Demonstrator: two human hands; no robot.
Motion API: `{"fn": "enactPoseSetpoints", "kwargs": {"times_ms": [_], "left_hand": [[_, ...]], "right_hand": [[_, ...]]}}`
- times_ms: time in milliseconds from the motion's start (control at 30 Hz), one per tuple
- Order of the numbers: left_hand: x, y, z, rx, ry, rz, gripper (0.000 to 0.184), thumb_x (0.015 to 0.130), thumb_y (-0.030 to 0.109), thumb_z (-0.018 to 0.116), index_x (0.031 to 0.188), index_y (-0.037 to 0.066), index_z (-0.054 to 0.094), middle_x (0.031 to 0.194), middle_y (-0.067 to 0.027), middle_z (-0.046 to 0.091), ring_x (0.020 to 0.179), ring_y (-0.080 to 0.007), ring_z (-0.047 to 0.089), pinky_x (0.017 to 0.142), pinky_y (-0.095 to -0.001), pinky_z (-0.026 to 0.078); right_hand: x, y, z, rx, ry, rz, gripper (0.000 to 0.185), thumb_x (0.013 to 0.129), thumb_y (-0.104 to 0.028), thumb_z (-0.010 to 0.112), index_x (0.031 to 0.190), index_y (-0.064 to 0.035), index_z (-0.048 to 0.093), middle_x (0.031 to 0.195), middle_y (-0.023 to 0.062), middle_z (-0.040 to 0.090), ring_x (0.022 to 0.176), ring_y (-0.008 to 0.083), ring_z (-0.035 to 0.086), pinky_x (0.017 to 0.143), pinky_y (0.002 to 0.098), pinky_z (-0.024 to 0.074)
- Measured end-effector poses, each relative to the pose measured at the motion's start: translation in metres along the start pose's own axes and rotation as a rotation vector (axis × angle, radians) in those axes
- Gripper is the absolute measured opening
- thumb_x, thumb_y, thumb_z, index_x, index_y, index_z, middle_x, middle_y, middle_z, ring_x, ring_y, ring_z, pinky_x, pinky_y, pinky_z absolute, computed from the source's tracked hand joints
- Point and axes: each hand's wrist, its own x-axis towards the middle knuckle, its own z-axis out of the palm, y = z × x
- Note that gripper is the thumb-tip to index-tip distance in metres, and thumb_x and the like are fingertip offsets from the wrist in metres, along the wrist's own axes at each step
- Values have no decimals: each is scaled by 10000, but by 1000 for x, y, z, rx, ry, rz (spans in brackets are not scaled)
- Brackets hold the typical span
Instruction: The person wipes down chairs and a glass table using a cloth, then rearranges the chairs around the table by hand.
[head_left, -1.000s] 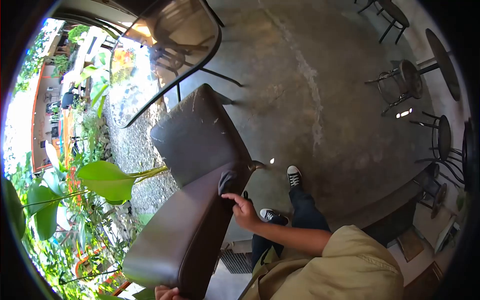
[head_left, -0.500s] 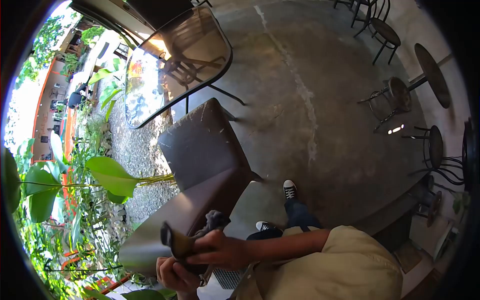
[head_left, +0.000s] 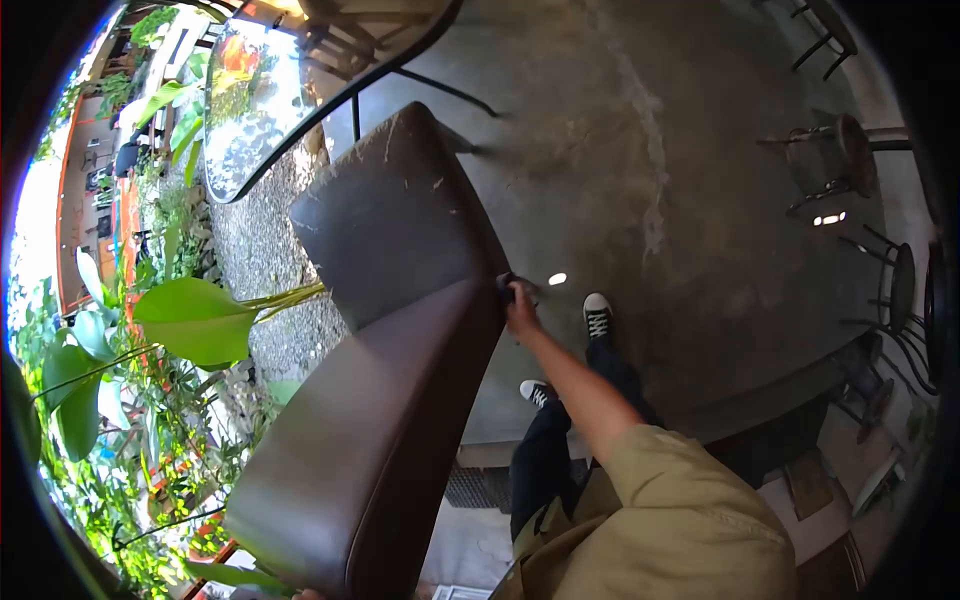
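Observation:
A brown padded leather chair (head_left: pixel 370 410) with scuffed, scratched edges fills the middle left. My right hand (head_left: pixel 521 308) reaches out to its side edge, at the bend between its two padded sections. The fingers are closed round a small dark cloth (head_left: pixel 504 288), which touches the leather and is mostly hidden by the hand. Of my left hand (head_left: pixel 306 595) only a sliver of fingers shows at the bottom edge, by the lower end of the chair. What it holds, if anything, is out of sight.
A glass-topped table (head_left: pixel 262 105) with a dark frame stands beyond the chair. Leafy plants (head_left: pixel 195 320) and gravel lie on the left. Several chairs (head_left: pixel 900 285) and a round stool (head_left: pixel 850 155) line the right side. My feet stand on the concrete floor (head_left: pixel 720 280).
My hands were together, holding a crumpled grey cloth and a dark, yellowish object. They have parted: the right went up to the chair's side, the left down to the frame's bottom edge.

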Motion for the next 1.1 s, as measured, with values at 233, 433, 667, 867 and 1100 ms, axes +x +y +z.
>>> {"fn": "enactPoseSetpoints", "kwargs": {"times_ms": [233, 433, 667, 867, 1100], "left_hand": [[-5, -17, -24, -184, -73, -15, 232, 964, 232, 438, 935, 58, 588, 828, -126, 579, 721, -236, 529, 697, -347, 448], [-9, 0, -23, -256, 5, -18, 222, 962, 234, 441, 952, 63, 581, 852, -115, 561, 751, -236, 521, 726, -341, 439], [9, 20, 1, 6, -46, -80, 267, 959, 316, 417, 883, 82, 520, 721, -43, 442, 673, -190, 402, 642, -330, 357], [3, 0, 14, -406, 167, 107, 341, 938, 420, 521, 1013, 89, 496, 919, -85, 513, 746, -201, 500, 664, -316, 430], [-3, -28, -25, -540, 234, -42, 236, 912, 235, 587, 1075, 70, 538, 1034, -120, 548, 837, -241, 529, 734, -329, 455]], "right_hand": [[-7, 9, -10, 66, 39, 386, 368, 849, -40, 465, 1205, -114, 517, 987, 151, 624, 797, 296, 588, 686, 428, 448], [-88, -186, -17, 137, -178, -50, 435, 840, 0, 440, 1262, -91, 497, 1020, 46, 540, 693, 140, 432, 657, 271, 391], [-188, -381, -19, 300, -490, -471, 458, 826, -38, 528, 1282, -30, 491, 1043, 114, 570, 794, 235, 525, 741, 336, 432], [-209, -463, -24, -27, -461, -691, 457, 809, -29, 553, 1264, -12, 515, 1018, 144, 548, 785, 286, 540, 727, 354, 457], [-220, -500, -3, -928, -161, -821, 346, 882, -164, 620, 1201, -31, 606, 1025, 126, 551, 775, 284, 602, 725, 343, 503]]}}
